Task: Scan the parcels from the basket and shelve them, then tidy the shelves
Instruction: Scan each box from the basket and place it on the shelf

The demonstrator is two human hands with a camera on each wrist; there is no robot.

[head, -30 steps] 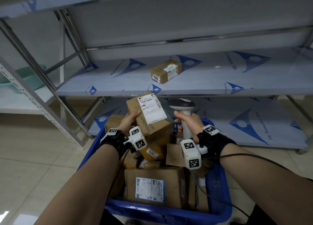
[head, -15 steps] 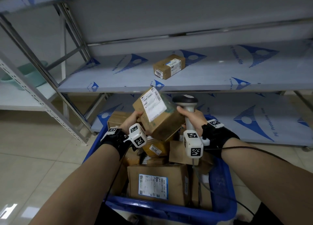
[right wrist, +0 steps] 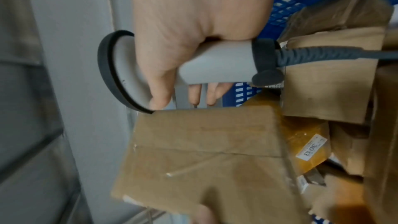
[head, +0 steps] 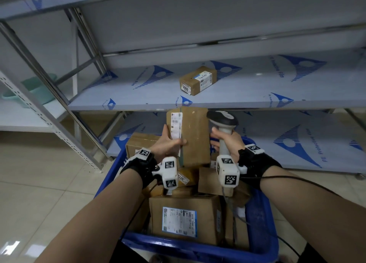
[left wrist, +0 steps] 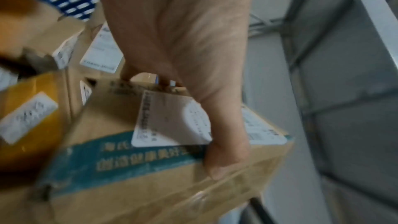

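My left hand [head: 168, 142] grips a brown cardboard parcel [head: 191, 136] above the blue basket [head: 261, 219], thumb across its front by the white label; the left wrist view shows the same parcel [left wrist: 163, 164] under my thumb [left wrist: 224, 159]. My right hand [head: 227, 142] holds the grey barcode scanner [head: 222, 122] upright just right of the parcel, its head level with the parcel's top. In the right wrist view the scanner [right wrist: 193, 67] sits in my curled fingers, right next to the parcel [right wrist: 204, 156]. Several more parcels fill the basket. One small parcel [head: 198, 80] lies on the middle shelf [head: 138, 92].
The metal rack has a lower shelf [head: 297, 140] behind the basket and slanted uprights [head: 49, 96] at the left. A green tub [head: 37, 88] sits on a neighbouring shelf at far left. Tiled floor [head: 39, 203] lies left of the basket. The scanner cable [head: 297, 178] runs over my right forearm.
My left hand has turned the parcel so its label now faces left and raised it nearer the shelf edge. The scanner hand stayed close on its right.
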